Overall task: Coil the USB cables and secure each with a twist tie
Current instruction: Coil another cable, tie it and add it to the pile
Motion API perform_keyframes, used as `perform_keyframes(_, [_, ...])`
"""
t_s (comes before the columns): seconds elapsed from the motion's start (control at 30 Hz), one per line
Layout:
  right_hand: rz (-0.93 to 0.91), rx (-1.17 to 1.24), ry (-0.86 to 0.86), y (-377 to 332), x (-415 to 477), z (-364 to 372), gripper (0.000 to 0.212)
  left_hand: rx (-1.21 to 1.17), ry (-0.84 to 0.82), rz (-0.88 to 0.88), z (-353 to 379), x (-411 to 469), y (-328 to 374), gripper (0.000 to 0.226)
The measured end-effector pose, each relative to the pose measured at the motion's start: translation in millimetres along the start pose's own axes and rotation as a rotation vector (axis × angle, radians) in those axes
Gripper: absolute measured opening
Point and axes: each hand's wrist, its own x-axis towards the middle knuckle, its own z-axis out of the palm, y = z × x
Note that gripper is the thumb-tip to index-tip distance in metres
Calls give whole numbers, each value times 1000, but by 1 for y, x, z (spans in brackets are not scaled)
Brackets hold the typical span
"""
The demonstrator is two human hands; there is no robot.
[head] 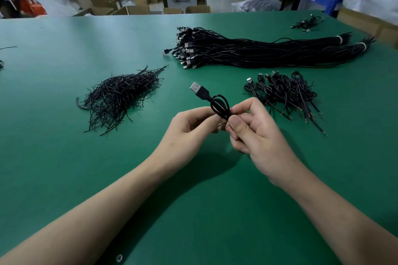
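While left hand [189,129] and right hand [252,133] pinch the coiled USB cable [218,104] at its waist, twist tie [223,124] apparently there; light, springy: hold waist, not plug [199,90].

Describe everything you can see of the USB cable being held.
The cable is thin, black and looks rubber-coated, wound into a small oval coil of several loops. Its USB-A plug, black body with a silver metal tip, sticks up and away to the left. The left hand and right hand pinch the coil's near end, holding it above the green table. Its other end is hidden.
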Motion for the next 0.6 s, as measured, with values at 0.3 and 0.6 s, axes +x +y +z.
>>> perform_keyframes(0.3, [29, -47, 8, 3, -1, -3, 3, -124, -48, -42, -2, 3, -6, 23])
perform_keyframes(0.6, [51, -132, 35, 4, 1, -2, 10, -157, 9, -114, -6, 6, -13, 15])
